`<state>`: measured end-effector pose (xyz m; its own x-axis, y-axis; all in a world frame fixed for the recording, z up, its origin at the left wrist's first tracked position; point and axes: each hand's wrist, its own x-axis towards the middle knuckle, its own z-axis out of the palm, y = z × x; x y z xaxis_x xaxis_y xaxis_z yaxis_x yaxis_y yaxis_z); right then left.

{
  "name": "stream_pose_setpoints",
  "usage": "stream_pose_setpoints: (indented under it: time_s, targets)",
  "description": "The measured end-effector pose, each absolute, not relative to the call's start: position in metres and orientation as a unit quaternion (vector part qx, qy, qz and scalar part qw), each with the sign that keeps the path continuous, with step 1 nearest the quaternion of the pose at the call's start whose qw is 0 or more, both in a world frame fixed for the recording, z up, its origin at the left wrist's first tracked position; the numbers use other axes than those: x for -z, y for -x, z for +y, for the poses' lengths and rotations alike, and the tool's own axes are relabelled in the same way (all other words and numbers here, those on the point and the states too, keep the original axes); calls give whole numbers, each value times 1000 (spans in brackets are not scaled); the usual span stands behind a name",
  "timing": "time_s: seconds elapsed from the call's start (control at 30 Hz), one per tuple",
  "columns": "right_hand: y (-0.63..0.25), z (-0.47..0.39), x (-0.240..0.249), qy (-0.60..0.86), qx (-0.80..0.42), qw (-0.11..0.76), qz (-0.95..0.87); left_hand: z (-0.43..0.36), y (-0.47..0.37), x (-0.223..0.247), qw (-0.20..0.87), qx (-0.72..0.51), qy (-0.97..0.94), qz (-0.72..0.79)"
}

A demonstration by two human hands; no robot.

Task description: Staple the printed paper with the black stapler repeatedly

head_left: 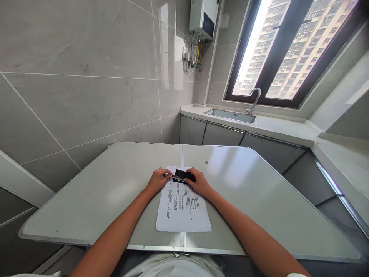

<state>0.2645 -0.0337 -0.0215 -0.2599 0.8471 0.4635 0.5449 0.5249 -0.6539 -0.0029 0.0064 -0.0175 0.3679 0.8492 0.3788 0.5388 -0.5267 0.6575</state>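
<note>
A black stapler (184, 175) lies across the upper part of a printed sheet of paper (184, 215), with its top arm raised from the base and a silvery strip showing between them. My right hand (200, 182) is closed around the stapler's right end. At its left end, my left hand (158, 180) pinches with thumb and forefinger at a thin silvery part, too small to make out. The paper rests flat on the table over the centre seam, its upper edge partly covered by both hands and the stapler.
The pale table (115, 207) has a metal-trimmed front edge. A tiny dark piece (206, 162) lies beyond my right hand. A tiled wall stands to the left. Behind are a counter (276, 124) with a sink (230, 114) and faucet (255, 100), a window, and a water heater (204, 18).
</note>
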Motion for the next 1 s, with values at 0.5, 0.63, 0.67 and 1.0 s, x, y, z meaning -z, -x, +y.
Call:
stream_pose_setpoints:
  time_s: [0.5,0.63,0.67,1.0]
  targets:
    - [-266,-31,27,457,-200,402,-767,16,26,20,212,-339,-825,400]
    - [-268,-29,29,483,-215,396,-751,14,31,14,197,-322,-841,387]
    - [-269,-29,29,482,-219,401,-748,12,29,12,193,-319,-844,385]
    - [-262,-43,14,389,-259,441,-766,-20,-4,-11,251,-364,-822,360]
